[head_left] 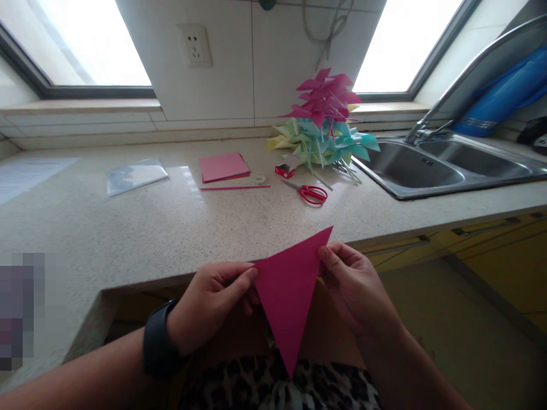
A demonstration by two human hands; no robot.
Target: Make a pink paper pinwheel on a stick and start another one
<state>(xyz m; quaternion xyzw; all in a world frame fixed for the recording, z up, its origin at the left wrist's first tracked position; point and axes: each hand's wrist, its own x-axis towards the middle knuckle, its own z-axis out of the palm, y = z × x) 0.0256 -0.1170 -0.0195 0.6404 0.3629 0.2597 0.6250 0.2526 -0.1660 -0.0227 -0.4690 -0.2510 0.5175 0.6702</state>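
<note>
A magenta sheet of paper (289,290), folded into a triangle, hangs in front of the counter's edge with one point down. My left hand (217,299) pinches its upper left edge between thumb and fingers. On the other side, my right hand (350,279) grips the right edge near the top corner. Beyond the paper lie red-handled scissors (313,195), partly open. Near them are a small red box (285,169), a roll of tape (259,180), a thin pink stick (235,188) and a stack of coloured paper (224,167).
Paper pinwheels (325,108) in pink, yellow, green and blue are heaped by the wall. A steel sink (399,193) with a tap stands at the right. A clear plastic packet (137,176) and a printed sheet (36,173) lie on the left of the counter (166,228).
</note>
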